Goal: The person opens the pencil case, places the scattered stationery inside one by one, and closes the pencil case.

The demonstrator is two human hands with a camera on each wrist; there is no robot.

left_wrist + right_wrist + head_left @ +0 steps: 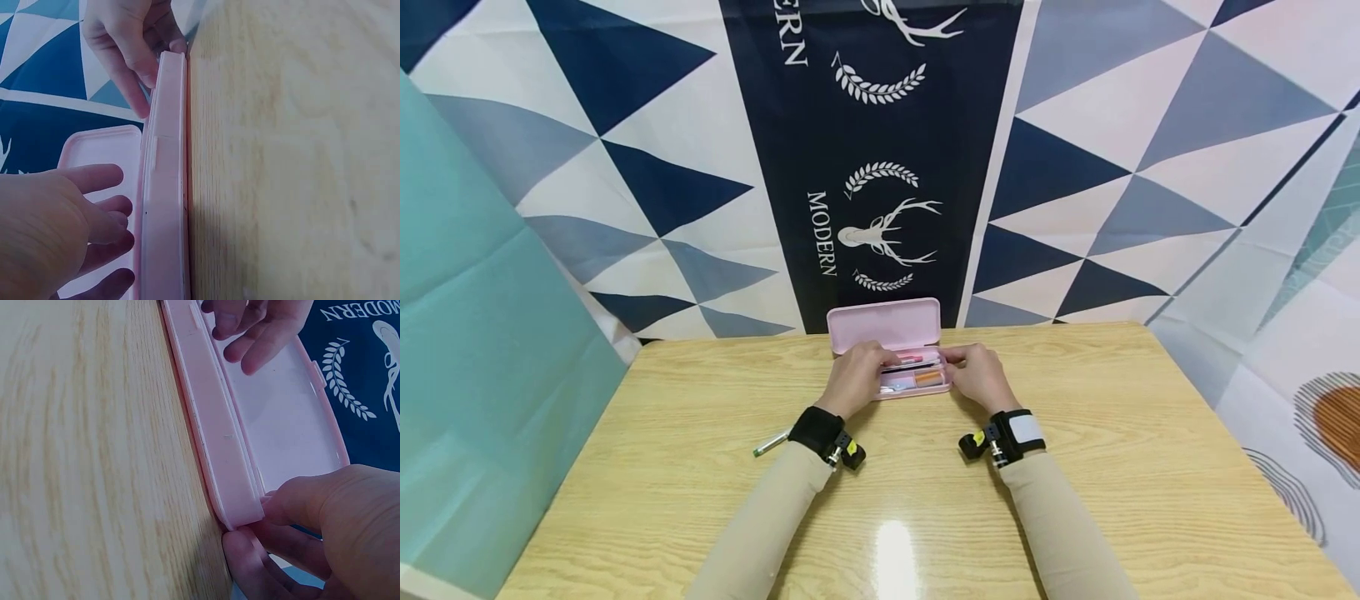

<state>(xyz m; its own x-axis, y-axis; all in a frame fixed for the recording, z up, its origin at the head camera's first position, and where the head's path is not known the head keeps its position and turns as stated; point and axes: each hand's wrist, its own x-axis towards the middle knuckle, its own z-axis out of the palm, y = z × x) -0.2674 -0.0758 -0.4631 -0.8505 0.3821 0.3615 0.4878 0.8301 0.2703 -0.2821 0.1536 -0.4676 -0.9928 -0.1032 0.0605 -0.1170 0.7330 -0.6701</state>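
Observation:
A pink pencil case [917, 392] lies at the table's back edge, its lid [883, 324] raised against the wall cloth. Inside show an orange item [928, 378], a pinkish-red one [912, 359] and some slim dark and pale pieces. My left hand [852, 377] hovers over the case's left part; in the left wrist view its fingers [103, 178] reach loosely over the tray and hold nothing. With my right hand [985, 377] I grip the case's right end. Thumb [290, 499] on top and fingers lower down pinch that corner in the right wrist view.
A green-ended pen [770, 443] lies on the wooden table [662, 475], partly behind the left wrist strap [817, 429]. Patterned cloth [880, 125] hangs right behind the table. A teal surface [490, 317] borders the left side.

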